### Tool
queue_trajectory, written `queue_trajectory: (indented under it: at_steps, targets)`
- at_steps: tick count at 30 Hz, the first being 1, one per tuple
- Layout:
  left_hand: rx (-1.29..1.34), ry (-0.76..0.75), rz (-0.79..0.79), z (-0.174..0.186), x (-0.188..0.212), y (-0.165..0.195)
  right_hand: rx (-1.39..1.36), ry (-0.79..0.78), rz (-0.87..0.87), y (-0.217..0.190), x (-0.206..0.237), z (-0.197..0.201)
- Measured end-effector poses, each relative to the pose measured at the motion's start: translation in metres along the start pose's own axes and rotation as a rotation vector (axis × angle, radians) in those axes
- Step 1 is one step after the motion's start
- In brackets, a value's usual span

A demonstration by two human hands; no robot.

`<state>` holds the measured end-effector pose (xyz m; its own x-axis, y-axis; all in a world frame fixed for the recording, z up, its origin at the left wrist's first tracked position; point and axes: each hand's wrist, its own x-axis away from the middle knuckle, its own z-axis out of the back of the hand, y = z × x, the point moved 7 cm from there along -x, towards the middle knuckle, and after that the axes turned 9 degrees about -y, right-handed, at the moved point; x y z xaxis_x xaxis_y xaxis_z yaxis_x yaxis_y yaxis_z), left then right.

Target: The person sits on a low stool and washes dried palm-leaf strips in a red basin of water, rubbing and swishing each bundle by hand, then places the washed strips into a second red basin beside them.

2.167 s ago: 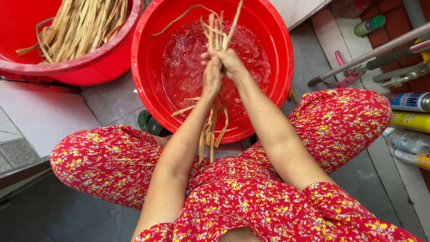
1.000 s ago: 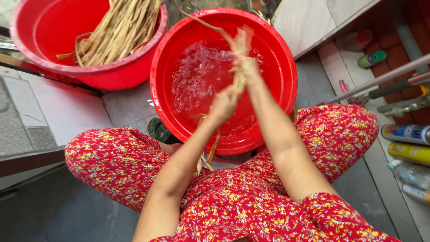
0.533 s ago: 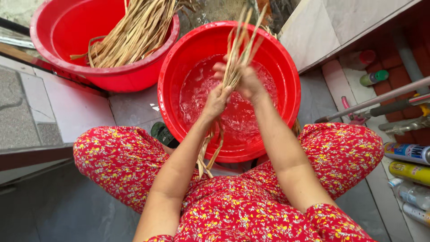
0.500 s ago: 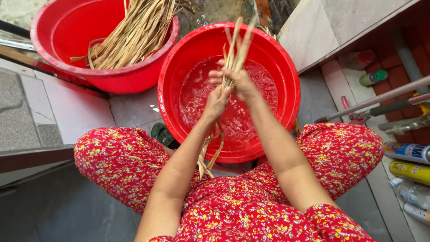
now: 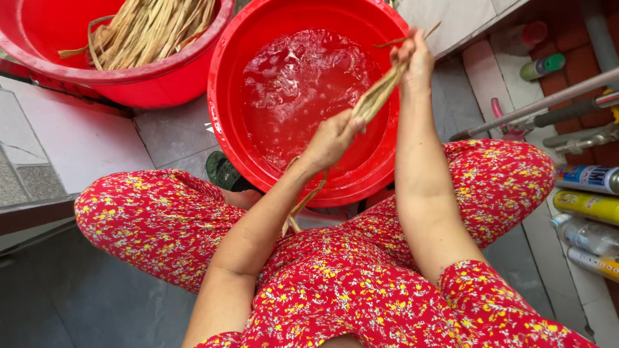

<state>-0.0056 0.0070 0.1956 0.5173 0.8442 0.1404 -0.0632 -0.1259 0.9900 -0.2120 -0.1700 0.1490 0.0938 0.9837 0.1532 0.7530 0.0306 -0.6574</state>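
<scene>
A bundle of tan straw-like strips (image 5: 377,96) stretches over a red basin (image 5: 232,77) filled with water. My left hand (image 5: 332,138) grips the bundle low down, above the basin's near side. My right hand (image 5: 412,58) pinches its upper end by the basin's right rim. Loose ends of the strips hang down past my left wrist toward my lap.
A second red basin (image 5: 77,61) at the upper left holds a heap of the same dry strips (image 5: 155,29). Spray cans and bottles (image 5: 587,206) lie at the right by metal rods (image 5: 548,103). A green sandal (image 5: 222,171) shows under the basin. Grey floor tiles surround me.
My hands have drawn apart along the bundle: the right hand moved up and right to the basin's rim, the left slid down toward me. The view shifted left.
</scene>
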Motion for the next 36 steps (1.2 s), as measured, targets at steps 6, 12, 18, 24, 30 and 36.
queue_trajectory:
  at_steps: [6, 12, 18, 24, 30, 36]
  targets:
    - [0.234, 0.172, -0.138, 0.063, -0.025, 0.044, -0.024, -0.388, -0.162, 0.004, 0.030, -0.030]
    - [0.102, 0.348, -0.092, 0.174, -0.073, -0.038, 0.784, -0.206, -0.425, 0.087, 0.056, 0.024]
    - [-0.110, 0.463, 0.505, 0.190, -0.013, -0.180, 1.088, 0.135, -0.471, 0.118, 0.092, 0.086]
    - [-0.108, -0.041, 0.638, 0.098, -0.015, -0.221, 1.103, -0.286, -0.474, 0.205, 0.116, 0.015]
    - [-0.069, 0.144, 0.733, 0.111, -0.006, -0.232, 1.453, -0.169, -0.708, 0.201, 0.118, 0.052]
    - [0.050, 0.421, 0.699, 0.131, -0.001, -0.222, 1.160, -0.011, -0.294, 0.180, 0.105, 0.055]
